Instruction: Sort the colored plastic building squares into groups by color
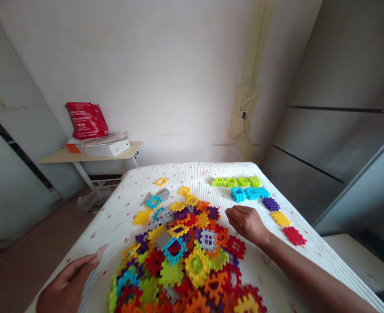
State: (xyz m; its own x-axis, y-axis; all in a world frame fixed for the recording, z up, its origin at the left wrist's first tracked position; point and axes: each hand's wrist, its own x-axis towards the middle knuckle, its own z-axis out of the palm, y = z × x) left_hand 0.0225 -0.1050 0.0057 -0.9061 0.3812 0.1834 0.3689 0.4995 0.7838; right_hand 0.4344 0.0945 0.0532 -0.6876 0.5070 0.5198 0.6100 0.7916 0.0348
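A heap of colourful interlocking plastic tiles (182,256) lies on a white cloth-covered table (192,174). My right hand (246,222) rests knuckles up at the heap's right edge, fingers curled down onto the cloth; whether it holds anything is hidden. My left hand (68,282) lies at the table's near left edge, fingers stretched out, holding nothing. Sorted tiles lie at the far right: a green row (237,181), a blue row (250,193), then single purple (270,203), yellow (280,218) and red (294,236) tiles.
A small side table (81,155) stands by the back wall on the left, carrying a white box (109,148) and a red bag (86,119). Grey cabinet panels (342,143) run close along the table's right side. A few loose tiles (161,181) lie beyond the heap.
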